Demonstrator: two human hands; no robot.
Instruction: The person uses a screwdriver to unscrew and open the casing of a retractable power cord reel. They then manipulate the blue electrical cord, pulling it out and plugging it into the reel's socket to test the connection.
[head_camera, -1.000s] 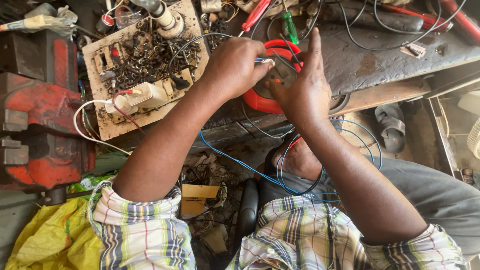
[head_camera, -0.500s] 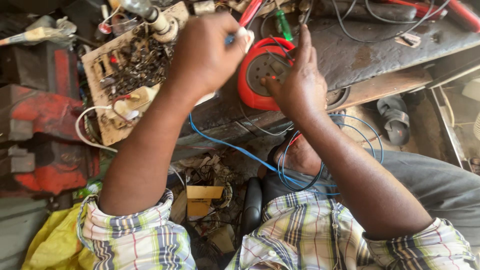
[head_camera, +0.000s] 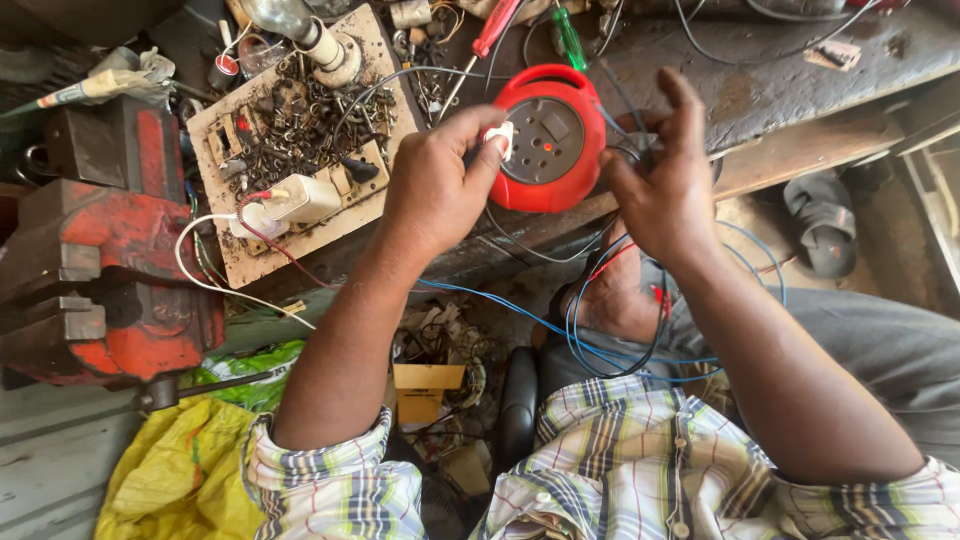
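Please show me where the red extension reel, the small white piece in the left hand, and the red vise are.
red extension reel (head_camera: 548, 140), head view, grey face.
small white piece (head_camera: 503, 140), head view, middle.
red vise (head_camera: 95, 260), head view, body.
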